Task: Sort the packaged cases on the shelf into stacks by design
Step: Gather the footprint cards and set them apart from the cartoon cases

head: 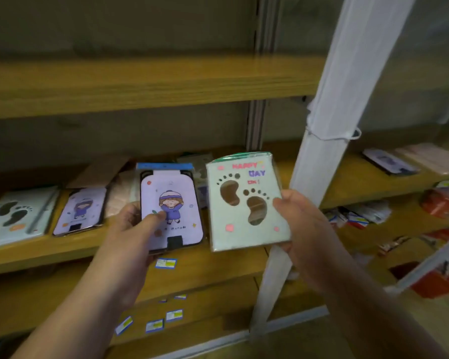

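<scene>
My left hand [132,229] grips a packaged purple case with a cartoon girl [171,208], thumb on its front, held in front of the middle shelf. My right hand [300,224] grips the right edge of a pale green case with two footprints [244,200], beside the purple one. On the wooden shelf [70,244] at the left lies a stack with the footprint design [16,216], and next to it a purple girl case [82,211]. More packaged cases [192,164] lie behind the held ones, partly hidden.
A white upright post [329,130] stands just right of my right hand. Beyond it on the same shelf lie a purple case [389,161] and a pale packet [430,156]. Small blue labels [166,263] mark the shelf edges. Red packages [443,200] sit at the far right.
</scene>
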`<state>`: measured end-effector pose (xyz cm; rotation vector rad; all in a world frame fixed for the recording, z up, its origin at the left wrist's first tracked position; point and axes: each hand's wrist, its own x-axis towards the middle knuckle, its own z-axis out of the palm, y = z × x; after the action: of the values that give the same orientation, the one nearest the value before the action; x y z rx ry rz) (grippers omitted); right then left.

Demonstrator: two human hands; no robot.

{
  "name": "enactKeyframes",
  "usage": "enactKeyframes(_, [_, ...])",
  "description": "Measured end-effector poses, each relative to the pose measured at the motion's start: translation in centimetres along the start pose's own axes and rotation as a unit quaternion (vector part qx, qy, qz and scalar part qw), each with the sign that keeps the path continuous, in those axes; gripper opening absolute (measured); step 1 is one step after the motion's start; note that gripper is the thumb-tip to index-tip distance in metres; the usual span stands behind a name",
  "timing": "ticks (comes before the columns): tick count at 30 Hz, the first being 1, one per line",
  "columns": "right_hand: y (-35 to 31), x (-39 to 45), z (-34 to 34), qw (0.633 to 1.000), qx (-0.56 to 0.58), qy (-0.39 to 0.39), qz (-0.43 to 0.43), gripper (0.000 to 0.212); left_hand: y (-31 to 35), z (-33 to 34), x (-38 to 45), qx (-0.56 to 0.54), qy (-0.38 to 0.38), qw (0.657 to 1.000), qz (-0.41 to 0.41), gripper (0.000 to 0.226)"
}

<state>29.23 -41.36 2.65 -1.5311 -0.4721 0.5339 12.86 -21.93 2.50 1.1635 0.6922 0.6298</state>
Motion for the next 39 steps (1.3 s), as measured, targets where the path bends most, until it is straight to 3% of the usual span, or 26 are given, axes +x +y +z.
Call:
enactKeyframes(3, [-0.5,-2.6,-3.4,0.998,0.019,-0.049,0.017,0.042,-0.7,3.0,-3.6,-0.01,0.012,1.0,0.002,0.022])
enactKeyframes(8, [-1.4,-5.8,-12.2,0.998,0.031,-0.053,0.021,0.021,-2.8,9.4,-9.7,-0.018,0.006,1.0,0.025,0.02])
enactKeyframes(12, [-1.6,-7.2,-19.2,0.995,0.086,-0.008,0.046,0.015,-4.7,15.6,-12.9,0.0,-0.017,1.0,0.017,0.017])
enactKeyframes(18, [-1.2,-7.6,-27.3,0.979,0.172,0.088,0.072,0.026,-6.4,24.3,-14.2,0.016,-0.061,0.998,-0.028,0.023])
enactKeyframes(25, [0.1,-5.7,-35.1,0.971,0.181,0.148,0.052,0.034,-9.0,32.8,-11.2,0.029,-0.105,0.993,-0.045,0.029])
enactKeyframes(29, [0.6,-3.6,-39.5,0.97,0.153,0.183,0.048,0.028,-11.0,37.8,-7.8,0.034,-0.122,0.991,-0.049,0.029])
enactKeyframes(39, [0.8,5.8,-49.1,0.971,0.129,0.191,0.065,0.034,-14.1,51.8,5.3,0.041,-0.159,0.982,-0.098,0.038])
